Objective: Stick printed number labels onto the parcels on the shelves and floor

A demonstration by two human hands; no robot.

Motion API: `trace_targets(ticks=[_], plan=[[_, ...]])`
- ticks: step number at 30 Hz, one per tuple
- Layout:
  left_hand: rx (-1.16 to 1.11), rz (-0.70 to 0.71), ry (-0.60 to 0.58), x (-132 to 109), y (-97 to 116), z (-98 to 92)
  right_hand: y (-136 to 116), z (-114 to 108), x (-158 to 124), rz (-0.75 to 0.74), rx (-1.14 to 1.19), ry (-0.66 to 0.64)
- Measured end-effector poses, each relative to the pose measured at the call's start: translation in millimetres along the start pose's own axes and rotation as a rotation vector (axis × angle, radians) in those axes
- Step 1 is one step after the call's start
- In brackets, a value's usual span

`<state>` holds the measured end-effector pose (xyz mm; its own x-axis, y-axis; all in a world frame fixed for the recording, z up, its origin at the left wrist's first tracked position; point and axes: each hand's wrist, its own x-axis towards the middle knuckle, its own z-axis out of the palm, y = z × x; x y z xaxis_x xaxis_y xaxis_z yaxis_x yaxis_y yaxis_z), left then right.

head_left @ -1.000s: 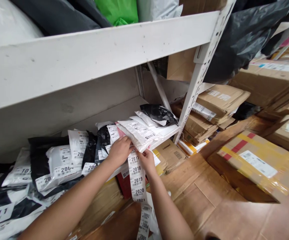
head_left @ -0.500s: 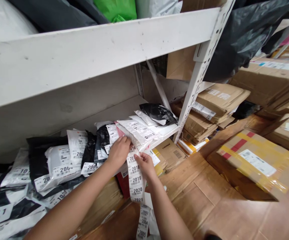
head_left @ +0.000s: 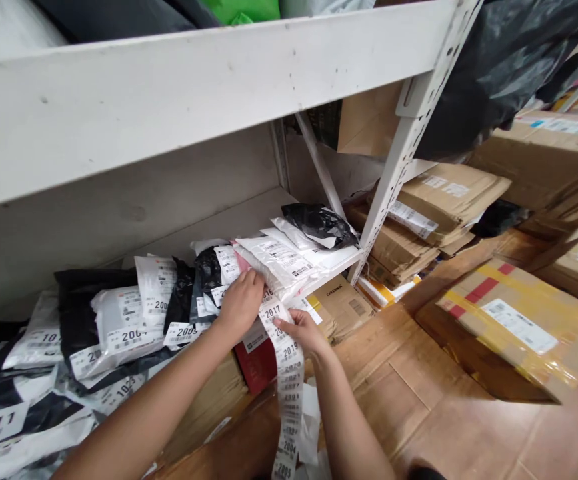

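A long strip of numbered barcode labels (head_left: 289,353) hangs below my hands, "2017" and "2019" readable near its top. My left hand (head_left: 243,300) is closed at the strip's upper end, against the front edge of a pink and white parcel; its fingertips are partly hidden. Lower on the right side, my right hand (head_left: 305,331) pinches the strip's edge between thumb and fingers near "2018". Just beyond both hands lies a white plastic mailer (head_left: 273,260) with a printed shipping label. A black mailer (head_left: 210,270) stands left of my left hand.
Several numbered parcels, including a white bag marked 2004 (head_left: 121,327), line the shelf to the left. A white shelf beam (head_left: 209,80) crosses above, joining an upright post (head_left: 393,173). Cardboard boxes (head_left: 441,193) and a yellow-taped carton (head_left: 523,327) are at the right.
The right hand has moved slightly right and pulls the strip aside, so "2017" now shows. The strip's lower part hangs at a slant. The left hand stays by the parcel.
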<state>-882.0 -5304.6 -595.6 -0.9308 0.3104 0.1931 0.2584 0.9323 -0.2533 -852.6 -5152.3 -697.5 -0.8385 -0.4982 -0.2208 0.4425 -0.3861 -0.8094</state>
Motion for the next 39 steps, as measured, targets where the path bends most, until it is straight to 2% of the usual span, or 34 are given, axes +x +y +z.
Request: trace_targets(ticks=[5,7,9,12,14,16,19,23,28,32,35,39], plan=[[-0.029,0.016,0.032,-2.6,2.0,3.6,-27.7,-34.8,-14.3,0.014,-0.310,-0.214],[-0.040,0.002,0.056,-3.9,1.8,5.1,-36.7,-41.0,-21.8,0.045,-0.432,-0.327],[-0.050,-0.006,0.077,-5.5,0.8,6.7,-43.0,-40.3,-25.8,-0.048,-0.463,-0.385],[-0.043,-0.070,0.167,-9.0,-0.8,8.0,-46.5,-29.2,-21.5,-0.393,-0.357,-0.265],[-0.023,-0.124,0.232,-12.6,-0.4,8.0,-44.2,-20.3,-14.4,-0.498,-0.268,-0.165],[-0.005,-0.137,0.267,-17.6,1.9,7.8,-38.6,-14.8,-7.7,-0.486,-0.194,-0.093],[-0.035,-0.036,0.278,-27.7,8.2,8.8,-27.7,-15.1,-1.4,-0.456,-0.110,-0.033],[-0.143,0.092,0.281,-41.3,14.5,12.1,-17.5,-21.5,2.0,-0.462,-0.012,-0.060],[-0.178,0.066,0.263,-46.9,14.9,14.1,-15.3,-22.3,4.2,-0.465,0.029,-0.074],[-0.162,0.034,0.269,-43.5,13.2,18.2,-18.4,-20.9,5.0,-0.472,-0.044,-0.050],[-0.166,-0.001,0.243,-39.4,12.7,16.9,-25.7,-24.3,1.6,-0.459,-0.133,-0.107],[-0.207,-0.047,0.180,-33.7,15.3,2.0,-38.1,-38.0,-10.8,-0.391,-0.223,-0.266]])
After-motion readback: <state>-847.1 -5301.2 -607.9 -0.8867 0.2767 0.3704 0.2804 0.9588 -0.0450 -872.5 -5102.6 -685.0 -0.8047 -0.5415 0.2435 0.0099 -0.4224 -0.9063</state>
